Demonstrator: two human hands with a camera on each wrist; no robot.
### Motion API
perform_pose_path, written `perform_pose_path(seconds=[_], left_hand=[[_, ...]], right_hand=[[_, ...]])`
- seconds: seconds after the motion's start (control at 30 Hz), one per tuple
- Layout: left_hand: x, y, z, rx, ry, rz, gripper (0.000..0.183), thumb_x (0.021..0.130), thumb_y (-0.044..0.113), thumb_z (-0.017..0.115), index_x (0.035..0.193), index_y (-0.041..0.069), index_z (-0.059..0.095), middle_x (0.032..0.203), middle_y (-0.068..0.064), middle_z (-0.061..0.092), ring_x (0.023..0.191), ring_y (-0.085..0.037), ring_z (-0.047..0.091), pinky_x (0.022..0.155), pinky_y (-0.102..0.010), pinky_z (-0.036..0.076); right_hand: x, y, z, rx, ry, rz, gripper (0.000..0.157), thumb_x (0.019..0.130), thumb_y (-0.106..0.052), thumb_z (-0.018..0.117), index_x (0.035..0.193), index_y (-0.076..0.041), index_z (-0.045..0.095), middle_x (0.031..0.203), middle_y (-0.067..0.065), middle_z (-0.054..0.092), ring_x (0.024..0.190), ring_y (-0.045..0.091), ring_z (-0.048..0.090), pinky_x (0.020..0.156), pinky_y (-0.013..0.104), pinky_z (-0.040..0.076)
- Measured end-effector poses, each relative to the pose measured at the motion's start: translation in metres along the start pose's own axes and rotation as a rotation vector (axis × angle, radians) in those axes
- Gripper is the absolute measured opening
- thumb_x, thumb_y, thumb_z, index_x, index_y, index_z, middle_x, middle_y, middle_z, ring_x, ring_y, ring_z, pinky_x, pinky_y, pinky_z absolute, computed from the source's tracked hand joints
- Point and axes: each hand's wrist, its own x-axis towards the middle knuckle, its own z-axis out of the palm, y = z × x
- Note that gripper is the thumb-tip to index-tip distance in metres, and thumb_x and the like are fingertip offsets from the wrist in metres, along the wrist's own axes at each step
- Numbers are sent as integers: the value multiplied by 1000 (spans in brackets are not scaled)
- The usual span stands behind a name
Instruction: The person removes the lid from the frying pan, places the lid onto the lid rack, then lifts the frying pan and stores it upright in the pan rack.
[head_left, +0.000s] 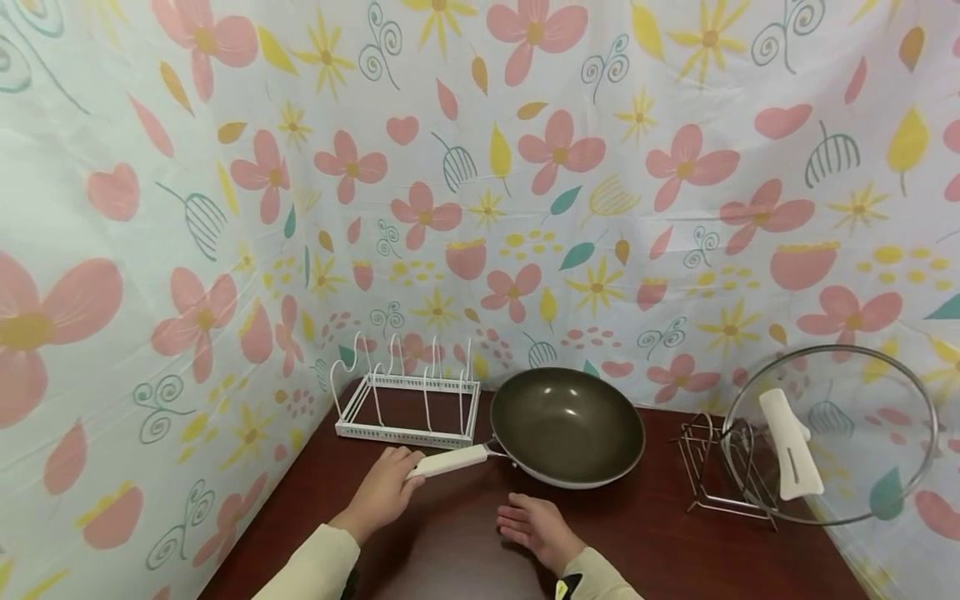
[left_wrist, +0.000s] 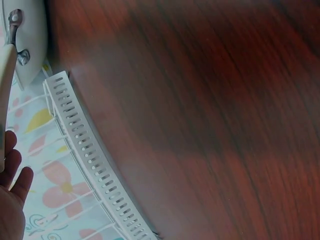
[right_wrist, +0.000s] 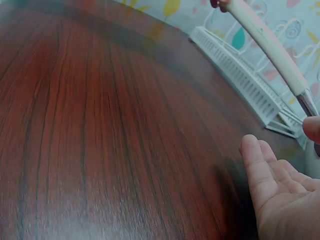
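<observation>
A wok-shaped frying pan (head_left: 567,425) with a dark inside and a pale outside sits right of centre in the head view, its white handle (head_left: 452,461) pointing left. My left hand (head_left: 384,486) grips the end of that handle; the left wrist view shows only some fingers (left_wrist: 21,185) at its left edge. Just in front of the pan, my right hand (head_left: 542,527) is held with fingers extended and nothing in it. In the right wrist view its palm (right_wrist: 287,200) is turned up, below the handle (right_wrist: 270,47).
A white dish-style rack (head_left: 408,435) with upright wires stands behind the left hand. At the right, a dark wire stand (head_left: 723,475) holds a glass lid (head_left: 847,417) with a white knob (head_left: 791,446). Flowered sheeting (head_left: 465,208) encloses the brown table (head_left: 450,533) at back and left.
</observation>
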Motion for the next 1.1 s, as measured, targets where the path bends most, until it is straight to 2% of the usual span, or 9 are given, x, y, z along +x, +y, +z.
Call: perform_pose_path(seconds=[0.13,0.23,0.37,0.53,0.63,0.77,0.93,1.1], left_hand=[[-3,1,-1,6,-11,-10,34,95,22,72,126,9,66,105,2,62,94,-16,51,80,-37,50],[-4,1,0,1,-11,-14,34,95,21,72,126,9,65,105,2,62,94,-16,51,80,-38,50],[-5,2,-2,0,1,-13,34,94,21,72,126,8,66,105,1,62,94,-17,51,80,-38,50],[-6,2,-1,27,18,17,32,94,22,73,123,11,66,102,3,61,92,-16,51,78,-36,49],[-5,4,-1,33,28,34,30,93,22,73,121,12,67,100,4,61,90,-15,50,77,-35,49],[-5,6,-3,22,20,24,29,93,21,73,120,11,66,99,4,61,90,-15,50,78,-35,49],[-5,6,-1,30,4,7,31,94,21,73,122,11,66,101,3,62,92,-16,51,80,-37,49],[-5,3,0,36,-5,5,32,94,23,72,123,12,66,103,3,62,92,-16,51,80,-36,49]], right_hand=[[5,0,8,22,-11,7,64,102,-24,58,140,20,31,122,33,63,108,34,67,92,42,56],[10,-1,15,83,-29,6,73,103,-27,59,144,21,23,128,35,59,113,36,65,95,43,55],[19,-7,30,193,-41,-5,83,103,-31,60,148,20,13,142,41,43,127,44,54,102,48,49],[33,-14,49,308,-20,-19,72,107,-29,53,152,12,15,151,44,24,142,50,33,109,50,43],[43,-18,57,346,9,-27,62,108,-27,49,150,10,22,150,43,25,141,50,35,108,50,43],[53,-23,67,371,32,-33,61,109,-26,46,149,13,22,149,43,28,139,49,37,108,51,43],[60,-27,73,419,49,-6,66,110,-24,43,152,15,11,151,45,18,143,51,26,112,53,37],[65,-27,75,456,86,16,65,111,-22,39,153,15,9,151,46,17,143,53,25,113,55,34]])
